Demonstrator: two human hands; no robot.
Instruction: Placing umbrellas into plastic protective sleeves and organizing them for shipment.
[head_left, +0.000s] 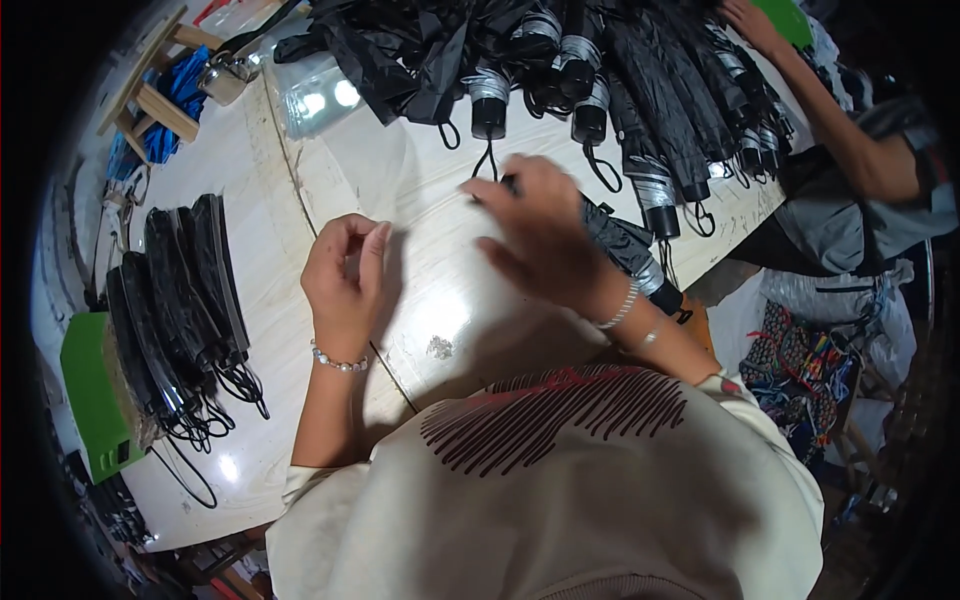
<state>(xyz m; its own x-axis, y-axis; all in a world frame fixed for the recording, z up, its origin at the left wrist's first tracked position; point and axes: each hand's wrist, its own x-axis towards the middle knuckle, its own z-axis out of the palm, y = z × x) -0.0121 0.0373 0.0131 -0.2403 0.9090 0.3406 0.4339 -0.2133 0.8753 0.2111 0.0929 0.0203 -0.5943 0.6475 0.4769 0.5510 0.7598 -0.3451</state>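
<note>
My left hand (340, 280) is raised over the white table with fingers curled in and thumb pressed to them; whether anything is between them is hidden. My right hand (545, 225) is blurred by motion, slightly farther right, its fingers pointing left. By its wrist lies a folded black umbrella (622, 243) with a silvery shaft section and black handle, partly covered by the hand and forearm. Beyond both hands, many folded black umbrellas (665, 95) are heaped, handles and wrist loops toward me. A faint clear plastic sheet (370, 175) lies ahead of my left hand.
A row of sleeved black umbrellas (185, 300) lies at left beside a green board (90, 390). Clear plastic bags (312, 100) are stacked at the far left. Another person's arm (820, 100) reaches over the heap at right. A wooden stool (160, 105) stands beyond the table.
</note>
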